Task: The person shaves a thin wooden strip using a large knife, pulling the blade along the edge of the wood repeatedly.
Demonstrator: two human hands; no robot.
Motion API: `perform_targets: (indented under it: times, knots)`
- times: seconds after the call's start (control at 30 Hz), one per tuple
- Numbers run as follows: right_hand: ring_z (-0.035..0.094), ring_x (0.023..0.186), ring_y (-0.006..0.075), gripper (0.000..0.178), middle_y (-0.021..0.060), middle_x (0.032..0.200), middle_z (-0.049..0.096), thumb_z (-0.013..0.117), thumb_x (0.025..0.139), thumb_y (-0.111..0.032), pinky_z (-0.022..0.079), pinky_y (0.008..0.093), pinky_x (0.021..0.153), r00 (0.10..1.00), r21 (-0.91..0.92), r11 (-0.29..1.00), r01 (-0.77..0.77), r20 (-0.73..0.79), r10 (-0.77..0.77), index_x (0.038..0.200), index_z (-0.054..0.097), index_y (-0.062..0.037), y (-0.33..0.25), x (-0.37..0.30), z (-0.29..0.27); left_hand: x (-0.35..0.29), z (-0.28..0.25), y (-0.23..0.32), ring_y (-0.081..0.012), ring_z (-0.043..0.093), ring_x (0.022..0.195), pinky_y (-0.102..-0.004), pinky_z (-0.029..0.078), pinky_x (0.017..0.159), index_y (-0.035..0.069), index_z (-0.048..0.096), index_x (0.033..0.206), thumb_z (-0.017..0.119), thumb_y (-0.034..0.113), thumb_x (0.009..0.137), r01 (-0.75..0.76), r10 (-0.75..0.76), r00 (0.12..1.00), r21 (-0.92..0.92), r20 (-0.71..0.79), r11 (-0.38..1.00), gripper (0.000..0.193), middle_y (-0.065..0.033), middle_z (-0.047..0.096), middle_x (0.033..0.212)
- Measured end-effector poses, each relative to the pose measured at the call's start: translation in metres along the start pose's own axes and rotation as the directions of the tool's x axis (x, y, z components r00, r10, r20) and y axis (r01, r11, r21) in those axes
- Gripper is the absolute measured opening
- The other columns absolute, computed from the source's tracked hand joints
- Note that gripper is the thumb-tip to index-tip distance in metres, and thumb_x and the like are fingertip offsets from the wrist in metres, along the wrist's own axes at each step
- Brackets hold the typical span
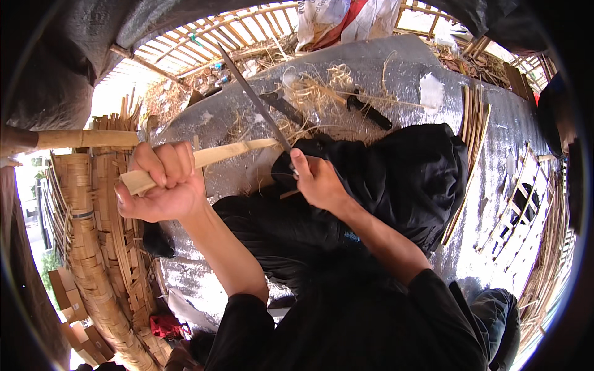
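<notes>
My left hand (pixel 164 179) is closed around one end of a pale bamboo strip (pixel 226 151), its thumb stretched out below. The strip runs rightward across my lap. In my right hand (pixel 322 182) is a long, dark-bladed knife (pixel 257 102); its handle is hidden in my fingers and its tip points away to the upper left. The blade crosses the strip near its right end, but I cannot tell whether they touch. Under both hands are my legs in black trousers (pixel 396 167). Just beyond them lies a heap of curly bamboo shavings (pixel 322 86).
A silvery sheet (pixel 445 62) covers the ground. Dark, long objects (pixel 369 113) lie by the shavings. Thin bamboo strips (pixel 473 123) lean at my right, woven bamboo panels (pixel 80 216) stand at my left, and a slatted fence (pixel 216 31) rises behind.
</notes>
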State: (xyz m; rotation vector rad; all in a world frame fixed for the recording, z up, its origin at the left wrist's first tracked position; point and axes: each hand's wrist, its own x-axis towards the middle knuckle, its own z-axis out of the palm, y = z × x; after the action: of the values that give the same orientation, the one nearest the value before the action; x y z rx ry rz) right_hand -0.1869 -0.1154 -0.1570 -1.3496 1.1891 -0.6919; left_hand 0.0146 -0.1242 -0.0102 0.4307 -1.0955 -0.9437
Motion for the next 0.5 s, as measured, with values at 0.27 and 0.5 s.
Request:
perform_targets:
  times: [0.27,0.5]
  knots:
    - [0.067,0.070,0.0420,0.060,0.0269,0.066,0.060,0.039,0.105,-0.043,0.050,0.0445,0.064,0.990,0.146,0.979,0.139,0.014,-0.143,0.083,0.060,0.0080,0.016,-0.011,0.047,-0.002,0.004,-0.012,-0.0089,0.017,0.042,-0.0283,0.017,0.046,0.011,0.040,0.069,0.045,0.063,0.092,-0.022,-0.010,0.990,-0.222,-0.142,0.975,0.057,0.0035,0.030,0.048]
    - [0.063,0.064,0.0466,0.053,0.0287,0.064,0.057,0.045,0.104,-0.038,0.046,0.0479,0.058,0.975,0.242,0.945,0.221,-0.050,-0.216,0.084,0.062,0.0079,-0.072,0.004,0.014,-0.007,-0.010,0.013,-0.0090,0.017,0.042,-0.0276,0.019,0.046,0.015,0.039,0.066,0.047,0.061,0.091,-0.019,0.020,1.000,0.043,-0.010,0.999,0.054,0.0041,0.028,0.048]
